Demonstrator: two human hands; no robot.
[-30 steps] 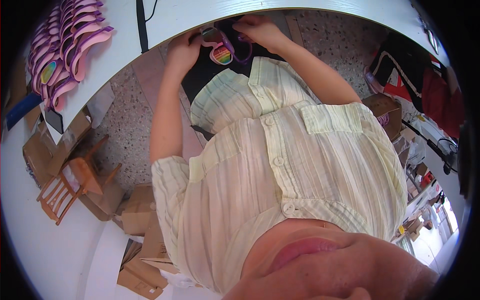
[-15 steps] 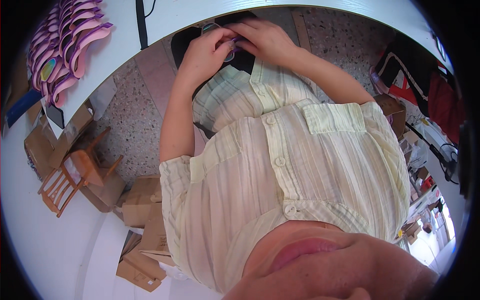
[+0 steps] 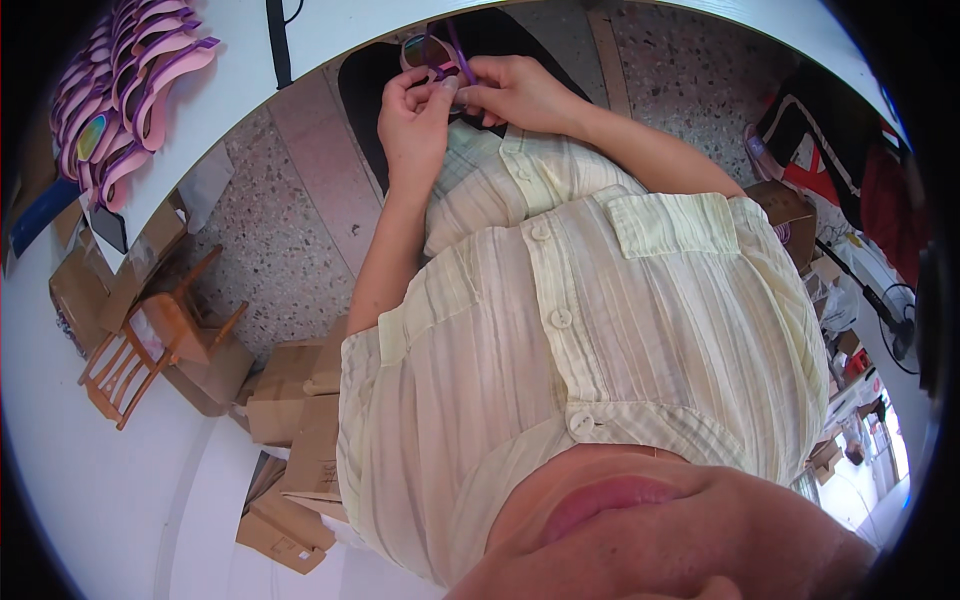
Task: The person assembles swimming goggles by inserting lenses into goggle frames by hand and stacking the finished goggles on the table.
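Note:
Above my lap, just below the table's edge, I hold a pair of goggles with a rainbow-mirrored lens [image 3: 424,50] and a pink and purple frame. My left hand [image 3: 415,120] is closed, its thumb and fingers pinching the goggles near their middle. My right hand [image 3: 522,95] pinches a thin purple strap [image 3: 462,55] that stands up beside the lens. The fingertips of both hands nearly meet, and they partly hide the second lens. On the table at the far left lies a stacked heap of similar pink and purple goggles [image 3: 150,85].
A white table [image 3: 360,28] curves across the top, with a black strap [image 3: 278,45] hanging over its edge. To the left stand a wooden chair [image 3: 165,325] and cardboard boxes [image 3: 290,400]. Dark red and black cloth [image 3: 850,170] lies at the right.
The goggles have tilted, so the mirrored lens and purple strap now show more. My left hand has moved slightly right, and my right hand has come down a little.

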